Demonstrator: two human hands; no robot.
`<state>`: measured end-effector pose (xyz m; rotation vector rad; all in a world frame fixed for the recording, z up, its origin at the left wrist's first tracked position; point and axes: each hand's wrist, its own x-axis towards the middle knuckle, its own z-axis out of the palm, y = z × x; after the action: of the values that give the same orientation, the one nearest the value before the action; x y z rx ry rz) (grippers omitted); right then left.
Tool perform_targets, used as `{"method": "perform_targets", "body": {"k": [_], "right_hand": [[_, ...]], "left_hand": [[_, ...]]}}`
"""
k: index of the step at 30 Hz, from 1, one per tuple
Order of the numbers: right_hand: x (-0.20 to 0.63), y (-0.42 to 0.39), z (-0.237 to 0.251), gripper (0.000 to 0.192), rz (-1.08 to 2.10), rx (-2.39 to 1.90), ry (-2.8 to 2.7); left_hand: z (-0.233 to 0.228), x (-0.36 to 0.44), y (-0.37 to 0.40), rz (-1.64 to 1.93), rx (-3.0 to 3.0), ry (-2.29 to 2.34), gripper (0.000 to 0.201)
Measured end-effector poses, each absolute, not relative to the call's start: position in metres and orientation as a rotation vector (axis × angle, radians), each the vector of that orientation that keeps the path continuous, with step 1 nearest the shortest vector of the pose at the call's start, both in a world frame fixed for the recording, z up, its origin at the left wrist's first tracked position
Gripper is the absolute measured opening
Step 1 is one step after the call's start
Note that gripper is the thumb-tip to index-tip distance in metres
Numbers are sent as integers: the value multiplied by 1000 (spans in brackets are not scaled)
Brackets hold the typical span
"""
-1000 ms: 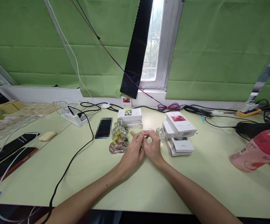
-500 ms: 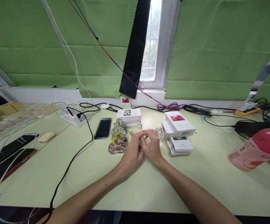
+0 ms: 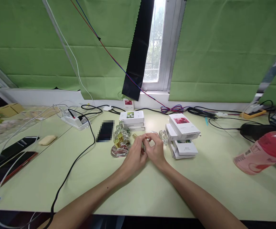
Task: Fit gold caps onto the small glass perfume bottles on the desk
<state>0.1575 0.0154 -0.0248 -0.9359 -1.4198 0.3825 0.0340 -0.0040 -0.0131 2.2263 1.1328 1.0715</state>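
Over the table, my left hand (image 3: 136, 153) and my right hand (image 3: 156, 150) meet with fingers bent and fingertips touching. Both are closed around a small object mostly hidden by the fingers; only a glint of gold shows between the fingertips. Just left of my left hand stands a row of several clear glass perfume bottles (image 3: 120, 150), some with gold caps. A small gold cap (image 3: 134, 136) lies beyond my left knuckles. Close to the right of my right hand is clear glassware (image 3: 163, 136), like another bottle.
White cartons (image 3: 184, 126) are piled on the right, and more white boxes (image 3: 131, 117) are stacked behind the bottles. A pink bottle (image 3: 259, 156) stands far right. Phones (image 3: 9, 173), a power strip (image 3: 76, 121) and a black cable (image 3: 74, 163) occupy the left.
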Motion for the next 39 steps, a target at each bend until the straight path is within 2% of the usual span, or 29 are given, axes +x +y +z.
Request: {"method": "perform_targets", "body": {"k": [12, 29, 39], "right_hand": [[160, 15, -24, 16, 293, -925, -1497], [160, 13, -21, 16, 342, -943, -1455], [160, 14, -25, 16, 339, -965, -1464]], "left_hand": [[-16, 33, -4, 1068, 2244, 1121, 53], [-8, 34, -3, 1044, 2248, 1146, 48], [-14, 34, -2, 1057, 2280, 1143, 53]]}}
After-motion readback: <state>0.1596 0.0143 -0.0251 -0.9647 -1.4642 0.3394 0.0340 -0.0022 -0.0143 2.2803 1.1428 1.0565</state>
